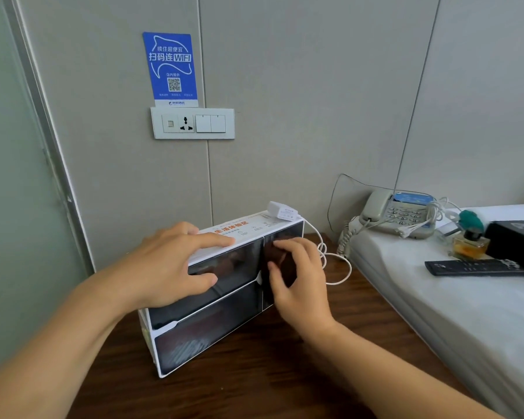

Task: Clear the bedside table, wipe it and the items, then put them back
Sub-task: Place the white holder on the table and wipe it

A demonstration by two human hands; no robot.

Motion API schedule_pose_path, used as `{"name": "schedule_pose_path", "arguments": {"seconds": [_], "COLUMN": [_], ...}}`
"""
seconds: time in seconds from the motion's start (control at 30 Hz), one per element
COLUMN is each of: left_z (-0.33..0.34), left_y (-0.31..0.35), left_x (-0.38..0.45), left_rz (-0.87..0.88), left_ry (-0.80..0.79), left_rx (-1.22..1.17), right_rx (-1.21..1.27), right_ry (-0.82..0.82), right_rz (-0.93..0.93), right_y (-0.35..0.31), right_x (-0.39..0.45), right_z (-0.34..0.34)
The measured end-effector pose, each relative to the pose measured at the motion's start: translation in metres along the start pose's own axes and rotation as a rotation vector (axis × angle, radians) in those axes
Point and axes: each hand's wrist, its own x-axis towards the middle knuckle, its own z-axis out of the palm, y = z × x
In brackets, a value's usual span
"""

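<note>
Here a white display box (224, 291) with dark, glossy front panels stands on the dark wooden table (285, 373), close to the wall. Its front is split by white strips into three windows: two stacked on the left side and a tall one on the right. Whatever sits behind the dark panels is too dim to make out. The box's white top carries a line of large orange Chinese characters, with smaller grey print beside them that is too small to read.

The left hand (170, 267) lies over the box's upper left corner, fingers straight and flat on the top edge, thumb pressed against the upper front panel. The right hand (297, 276) is at the tall right window, its fingers curled against the dark panel; whether they pinch anything there cannot be told.

On the far right end of the box's top sits a white charger (283, 210), and its white cable (330, 261) trails down in loops onto the table to the right of the box.

Above the box, on the wall, a blue sticker (170, 66) reads "WIFI" among white Chinese characters, with a QR code under it. Just below the sticker is a white socket and switch plate (192, 123).

To the right of the box, on the white bed (436, 313), lie a grey telephone (397, 214), a small bottle of amber liquid (471, 244) and a black remote control (472, 267).
</note>
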Motion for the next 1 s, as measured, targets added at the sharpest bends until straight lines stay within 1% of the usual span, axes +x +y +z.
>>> {"name": "schedule_pose_path", "arguments": {"seconds": [0.1,0.13,0.17,0.2,0.27,0.3,0.37,0.43,0.5,0.53,0.63,0.67,0.73,0.83,0.93,1.0], "left_z": [0.0,0.0,-0.001,-0.001,-0.002,-0.002,-0.003,-0.002,-0.002,-0.002,-0.002,-0.002,-0.001,0.0,0.0,0.0], "left_y": [0.001,0.002,0.003,0.003,0.004,0.004,0.004,0.005,0.005,0.005,0.004,0.003,0.001,0.0,0.0,0.0], "left_x": [-0.001,-0.001,-0.001,-0.001,-0.001,0.0,-0.001,-0.001,-0.001,-0.001,0.0,0.0,0.001,0.002,0.001,0.001], "left_rz": [-0.009,-0.01,-0.011,-0.011,-0.015,-0.016,-0.014,-0.015,-0.021,-0.022,-0.016,-0.015,-0.019,-0.021,-0.022,-0.024], "left_ry": [-0.001,-0.001,-0.004,-0.006,-0.007,-0.008,-0.012,-0.015,-0.014,-0.014,-0.008,-0.008,-0.014,-0.013,-0.01,-0.014], "left_rx": [0.004,0.004,0.005,0.009,0.017,0.015,0.011,0.01,0.016,0.016,-0.002,-0.004,-0.012,-0.007,-0.007,-0.002], "right_rx": [0.071,0.085,0.075,0.045,0.003,0.004,0.015,0.038,0.044,0.032,-0.005,-0.011,-0.01,0.049,0.115,0.141], "right_ry": [0.167,0.188,0.177,0.133,-0.002,-0.033,0.02,0.111,0.114,0.082,-0.093,-0.115,-0.056,0.029,0.058,0.107], "right_rz": [0.159,0.197,0.187,0.133,0.018,0.0,0.058,0.208,0.28,0.249,0.059,0.044,0.126,0.337,0.446,0.473], "right_y": [0.002,0.001,-0.001,-0.005,-0.01,-0.01,-0.004,0.004,0.006,0.003,-0.01,-0.009,-0.003,0.008,0.011,0.011], "right_x": [0.02,0.021,0.018,0.012,-0.002,-0.002,0.008,0.021,0.024,0.02,0.001,0.002,0.014,0.029,0.03,0.031], "right_z": [-0.005,-0.004,-0.002,0.001,0.005,0.005,0.001,-0.005,-0.008,-0.007,-0.004,-0.004,-0.007,-0.012,-0.015,-0.018]}}
